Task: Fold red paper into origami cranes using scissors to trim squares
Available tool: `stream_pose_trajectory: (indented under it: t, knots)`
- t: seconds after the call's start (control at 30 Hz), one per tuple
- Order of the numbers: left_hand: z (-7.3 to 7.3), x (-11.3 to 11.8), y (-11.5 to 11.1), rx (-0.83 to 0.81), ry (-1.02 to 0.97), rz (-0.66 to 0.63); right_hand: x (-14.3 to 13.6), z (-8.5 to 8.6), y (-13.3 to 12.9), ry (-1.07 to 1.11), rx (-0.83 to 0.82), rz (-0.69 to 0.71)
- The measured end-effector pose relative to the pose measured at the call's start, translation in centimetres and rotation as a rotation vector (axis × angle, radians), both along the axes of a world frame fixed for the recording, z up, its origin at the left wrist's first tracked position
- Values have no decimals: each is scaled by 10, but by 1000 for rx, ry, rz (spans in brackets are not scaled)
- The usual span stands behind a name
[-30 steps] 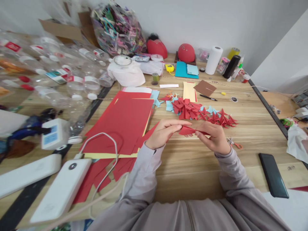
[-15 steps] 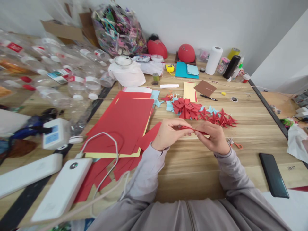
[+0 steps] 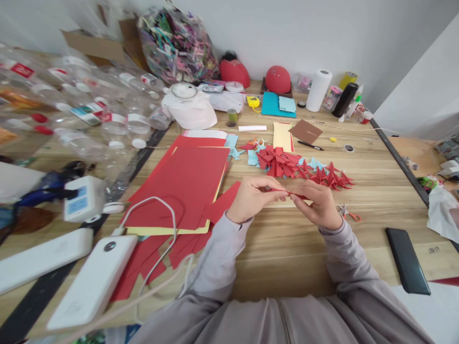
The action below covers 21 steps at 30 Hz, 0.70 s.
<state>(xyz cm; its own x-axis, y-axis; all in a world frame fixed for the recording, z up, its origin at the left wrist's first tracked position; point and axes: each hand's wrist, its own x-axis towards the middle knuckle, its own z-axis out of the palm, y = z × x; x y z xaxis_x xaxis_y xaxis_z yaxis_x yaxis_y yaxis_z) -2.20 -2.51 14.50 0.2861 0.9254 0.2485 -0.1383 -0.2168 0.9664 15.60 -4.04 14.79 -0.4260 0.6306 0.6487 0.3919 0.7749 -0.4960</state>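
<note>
Between my two hands is a narrow piece of folded red paper [image 3: 276, 189], held above the tabletop; much of it is hidden by fingers. My left hand [image 3: 255, 197] pinches its left part with thumb and forefinger. At its right part, the fingers of my right hand [image 3: 316, 203] are closed on it, the two hands' tips close together. Just beyond lie red folded paper pieces [image 3: 278, 161] in a pile, with pointed red paper shapes [image 3: 332, 177] and light blue ones [image 3: 315, 163] to the right. Left of my left hand is a stack of red paper sheets [image 3: 179, 186].
Orange-handled scissors [image 3: 353, 216] and a black phone [image 3: 408, 260] lie to the right. A white power bank [image 3: 93, 282] with a cable [image 3: 174, 220] is at the left front, near several plastic bottles [image 3: 116, 126]. Farther back are a brown paper [image 3: 306, 131] and a pen [image 3: 310, 145].
Both hands stay in nearly the same place. The folded red paper between them is tilted slightly differently, and the fingertips have shifted a little.
</note>
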Motion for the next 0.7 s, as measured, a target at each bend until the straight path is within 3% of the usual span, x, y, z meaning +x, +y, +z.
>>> stream_pose_trajectory:
  t: [0.3, 0.7]
  knots:
    - [-7, -3, 3, -83, -33, -31, 1, 0, -1, 9, -9, -22]
    - [-6, -4, 4, -135, -76, -87, 1, 0, -1, 15, -8, -57]
